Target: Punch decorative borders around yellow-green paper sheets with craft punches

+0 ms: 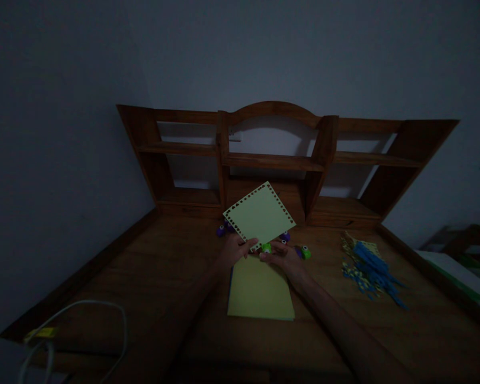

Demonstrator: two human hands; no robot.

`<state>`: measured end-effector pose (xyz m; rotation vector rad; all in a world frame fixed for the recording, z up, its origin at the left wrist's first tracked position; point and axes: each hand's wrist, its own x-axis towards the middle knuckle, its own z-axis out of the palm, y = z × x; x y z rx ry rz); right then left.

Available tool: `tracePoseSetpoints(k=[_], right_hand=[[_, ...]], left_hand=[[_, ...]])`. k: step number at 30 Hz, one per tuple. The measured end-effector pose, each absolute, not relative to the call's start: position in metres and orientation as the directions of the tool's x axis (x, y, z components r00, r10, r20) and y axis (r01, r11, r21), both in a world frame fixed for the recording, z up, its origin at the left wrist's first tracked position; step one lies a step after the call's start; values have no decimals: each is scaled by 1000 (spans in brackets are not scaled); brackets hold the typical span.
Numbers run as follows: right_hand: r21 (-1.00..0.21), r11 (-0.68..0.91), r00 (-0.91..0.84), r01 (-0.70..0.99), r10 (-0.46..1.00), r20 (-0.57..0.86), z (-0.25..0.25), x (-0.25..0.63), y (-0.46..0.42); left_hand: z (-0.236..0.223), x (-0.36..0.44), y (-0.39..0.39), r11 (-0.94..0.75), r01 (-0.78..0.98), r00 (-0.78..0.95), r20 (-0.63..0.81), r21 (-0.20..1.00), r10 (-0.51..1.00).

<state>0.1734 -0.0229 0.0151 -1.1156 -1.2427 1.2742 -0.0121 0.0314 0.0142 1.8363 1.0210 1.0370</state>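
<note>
Closest to the lens: bare forearms (332, 320) reaching past both sides of a yellow paper stack (261, 290) on a wooden counter (164, 256), plus a white cable (90, 301) way left of it. Just beyond the stack's far edge, got the left hand (231, 252) pinching a hole-bordered sheet (260, 213) near one corner between pressed fingers. Right hand (291, 262) with fingers closed round a green craft punch (266, 247) (pretty sure), right by that corner; no telling whether touching it. Biggest worry IMO: a ripped border, thanks to holes so close together. Also a droopy, twisting sheet from the one-corner grip. Loose purple punches (221, 231) beyond the stack, easy to knock with a stray knuckle. Blue paper strips (370, 261) well right of it.
</note>
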Motion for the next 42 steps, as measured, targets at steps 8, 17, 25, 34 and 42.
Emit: tracePoseSetpoints(k=[8,17,25,34,42], right_hand=[[-995,1,-95,-101,995,10,9,174,-20],[-978,-22,-152,-209,988,10,5,175,-17],[-942,-106,-181,-319,982,-49,3,174,-18],[-910,-164,-179,-380,979,-102,6,171,-20],[-909,-155,-177,-387,980,-91,5,171,-18]], left_hand=[[7,-9,33,-352,182,364,270,918,892],[3,-8,35,-315,118,455,230,942,860],[6,-8,32,-289,100,468,211,952,858],[5,-10,33,-298,92,501,215,950,839],[0,-10,36,-303,86,518,217,949,827]])
